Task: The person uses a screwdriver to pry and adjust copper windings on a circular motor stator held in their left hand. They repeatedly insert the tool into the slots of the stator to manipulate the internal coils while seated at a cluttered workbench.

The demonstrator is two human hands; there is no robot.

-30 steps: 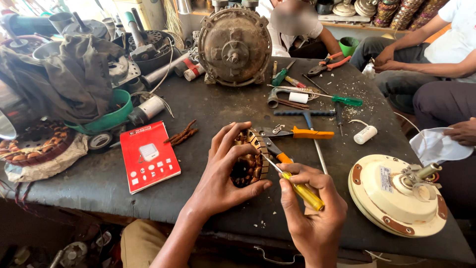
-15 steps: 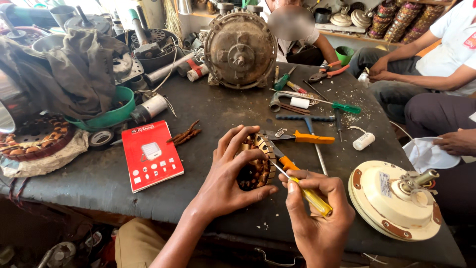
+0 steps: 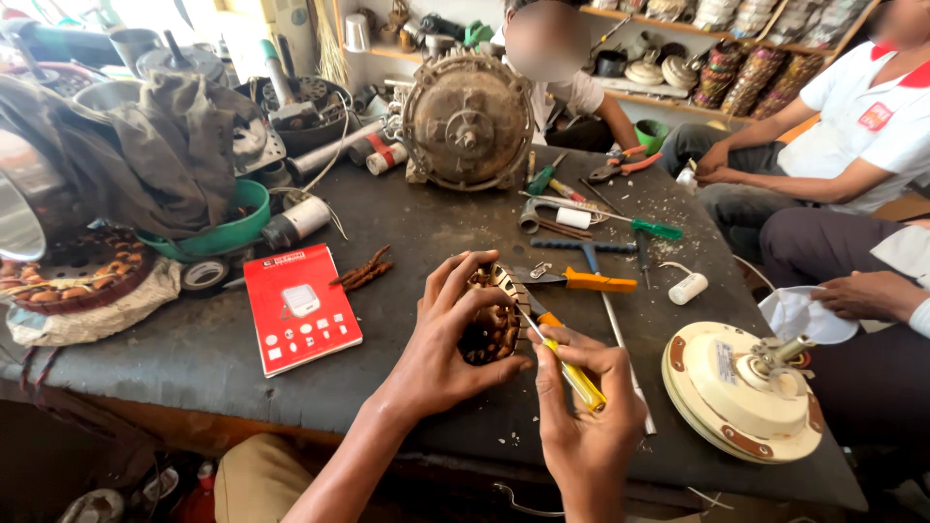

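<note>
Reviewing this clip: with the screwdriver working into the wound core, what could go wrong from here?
1. The yellow screwdriver in the right hand points into the stator; a slip could nick its copper windings.
2. The left hand wraps the stator beside the tip, so its fingers could get jabbed.

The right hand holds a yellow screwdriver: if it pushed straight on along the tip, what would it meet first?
Most likely the wound stator held by the left hand; the right hand aims the screwdriver at its rim.

yellow-handled screwdriver (image 3: 573,376), copper-brown stator (image 3: 492,320), red booklet (image 3: 300,308), cream motor housing (image 3: 738,389)
</note>
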